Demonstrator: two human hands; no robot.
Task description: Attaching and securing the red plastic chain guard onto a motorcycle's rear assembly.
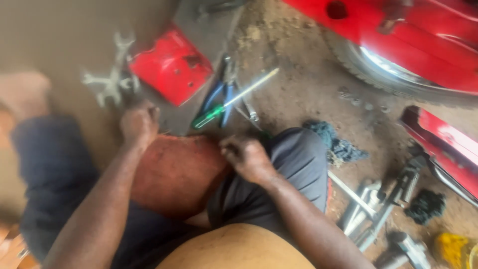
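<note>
Currently I see tool picking on floor | left hand [139, 122] reaches to the spanners [112, 82], grip state I cannot tell from blur | right hand [247, 158] curled on knee, holding unclear | green screwdriver [231, 99] beside blue pliers [221, 94] | next move needs a slow, sure closing.

I see both forearms reaching forward and down over my bent knees, my left hand [139, 123] stretched further out with knuckles up and fingers curled under, my right hand [247, 157] nearer, loosely fisted, fingers tucked, resting at the thigh.
</note>
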